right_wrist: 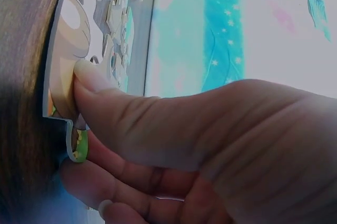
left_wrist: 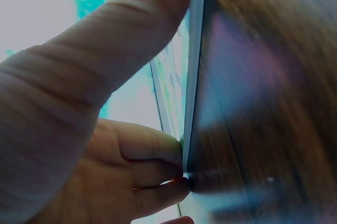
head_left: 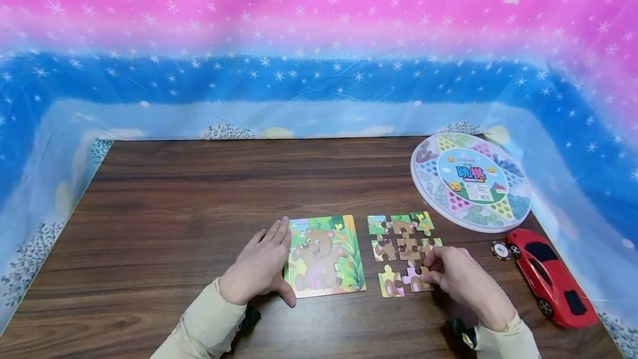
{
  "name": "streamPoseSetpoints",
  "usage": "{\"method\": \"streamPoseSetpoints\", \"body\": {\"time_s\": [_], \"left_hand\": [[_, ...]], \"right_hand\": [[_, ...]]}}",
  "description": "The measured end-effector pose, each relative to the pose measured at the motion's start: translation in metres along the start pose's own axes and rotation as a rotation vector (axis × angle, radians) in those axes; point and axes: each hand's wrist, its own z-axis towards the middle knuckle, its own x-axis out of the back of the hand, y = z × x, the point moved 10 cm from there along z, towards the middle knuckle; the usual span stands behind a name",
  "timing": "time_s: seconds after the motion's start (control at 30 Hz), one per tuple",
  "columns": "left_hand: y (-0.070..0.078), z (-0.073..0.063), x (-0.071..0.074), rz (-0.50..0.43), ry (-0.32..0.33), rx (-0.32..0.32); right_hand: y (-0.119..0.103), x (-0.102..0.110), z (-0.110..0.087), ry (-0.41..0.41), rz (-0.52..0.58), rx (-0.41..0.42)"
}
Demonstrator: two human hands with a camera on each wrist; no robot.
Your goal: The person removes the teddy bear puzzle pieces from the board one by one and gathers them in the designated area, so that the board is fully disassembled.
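Note:
A bear-picture puzzle board (head_left: 321, 265) lies flat near the table's middle. My left hand (head_left: 261, 265) rests at its left side, fingers extended along that edge and thumb by the near corner; the left wrist view shows the board's thin edge (left_wrist: 195, 77) beside the thumb. To the right, several loose jigsaw pieces (head_left: 391, 287) lie in loose rows, some touching. My right hand (head_left: 463, 276) is at the near right of these, thumb and fingertips pinching a jigsaw piece (right_wrist: 66, 71). In the right wrist view the thumb lies on its printed face; the fingers partly hide behind it.
A round Chinese checkers box (head_left: 471, 181) lies at the back right. Nearer sit a poker chip (head_left: 500, 250) and a red toy car (head_left: 553, 278) along the right edge. A patterned cloth (head_left: 319, 82) hangs behind the wooden table (head_left: 189, 193).

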Motion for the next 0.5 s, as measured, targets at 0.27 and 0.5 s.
{"method": "streamPoseSetpoints", "body": {"time_s": [0.27, 0.5], "left_hand": [[0.0007, -0.0003, 0.0004, -0.005, 0.003, -0.004], [-0.0005, 0.0004, -0.0004, -0.007, -0.009, 0.003]], "right_hand": [[0.0024, -0.0018, 0.0005, -0.027, 0.003, -0.039], [0.0015, -0.002, 0.0004, -0.027, 0.003, -0.044]]}}
